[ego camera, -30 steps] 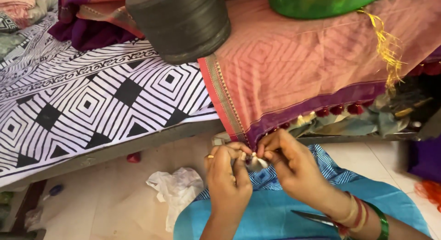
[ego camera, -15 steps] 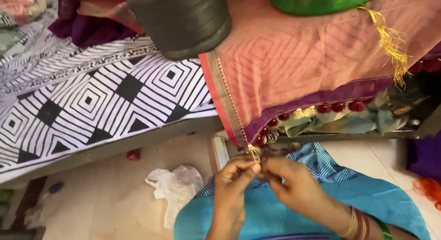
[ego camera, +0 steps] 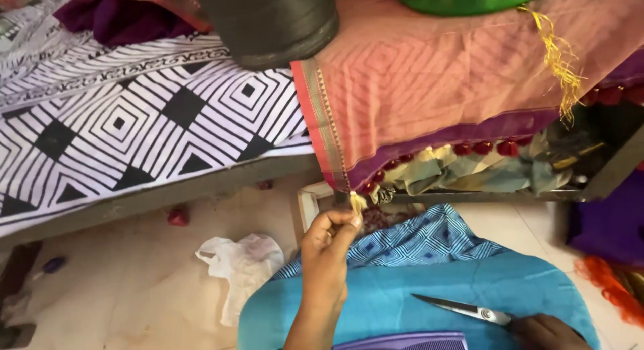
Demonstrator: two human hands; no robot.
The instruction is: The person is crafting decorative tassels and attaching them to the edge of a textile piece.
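While the left hand (ego camera: 327,253) pinches the yellow tassel threads (ego camera: 357,202) and the right hand (ego camera: 547,330) grasps the scissors (ego camera: 463,310), a careless snip might nick the saree border (ego camera: 329,135).

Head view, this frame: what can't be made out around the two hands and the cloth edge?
- Right hand: cut off by the bottom edge; its grip on the steel scissors is hidden.
- Yellow thread tuft at the pink cloth with purple border: too small to show a knot; left hand covers its lower end.
- Dark round container: top cut off.
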